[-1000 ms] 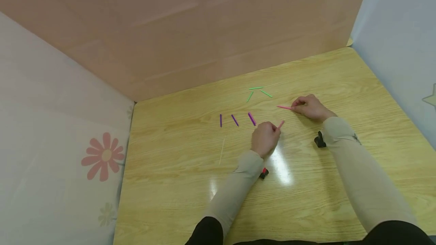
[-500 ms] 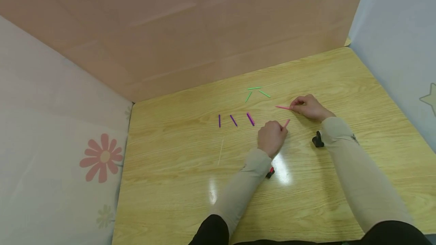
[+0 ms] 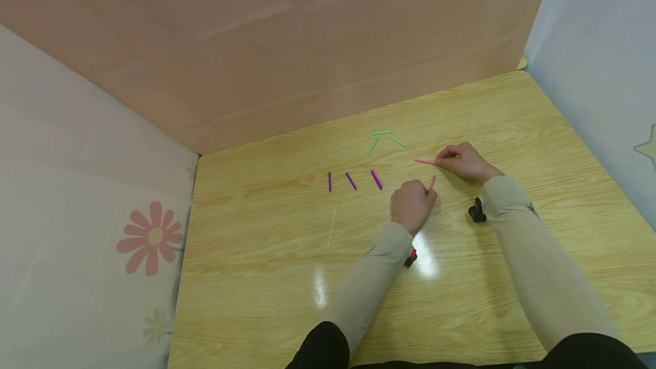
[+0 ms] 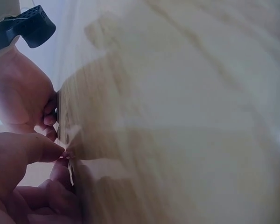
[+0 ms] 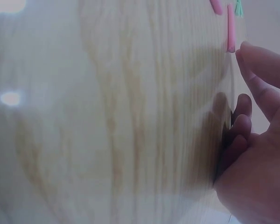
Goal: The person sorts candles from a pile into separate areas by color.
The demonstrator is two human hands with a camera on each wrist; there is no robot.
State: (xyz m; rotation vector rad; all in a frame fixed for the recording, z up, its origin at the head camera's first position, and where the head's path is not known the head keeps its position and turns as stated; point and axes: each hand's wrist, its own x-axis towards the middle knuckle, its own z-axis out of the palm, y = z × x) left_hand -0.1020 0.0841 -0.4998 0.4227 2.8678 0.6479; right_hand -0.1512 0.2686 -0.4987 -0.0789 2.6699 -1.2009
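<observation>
My left hand [image 3: 411, 205] pinches a short pink stick [image 3: 433, 181] between thumb and fingertip. The left wrist view shows that pinch of the left hand [image 4: 25, 163] low over the wood, with just a bit of pink at the fingertips. Farther right, my right hand [image 3: 463, 163] has its thumb and index finger at the end of a second pink stick [image 3: 424, 162] lying on the table. In the right wrist view this pink stick [image 5: 231, 28] shows its whole near end beside the fingertips of the right hand [image 5: 263, 98], whose other fingers hang loosely curled.
Three green sticks [image 3: 382, 132] lie toward the back of the wooden table [image 3: 256, 278]. Two single purple sticks [image 3: 330, 182] and a purple one beside a pink one [image 3: 376, 179] lie left of the hands. A brown-pink panel [image 3: 307, 50] borders the far edge.
My left hand has moved right, bringing its pink stick closer to the right hand and turning it more upright in the head view. My right hand and its stick have hardly moved.
</observation>
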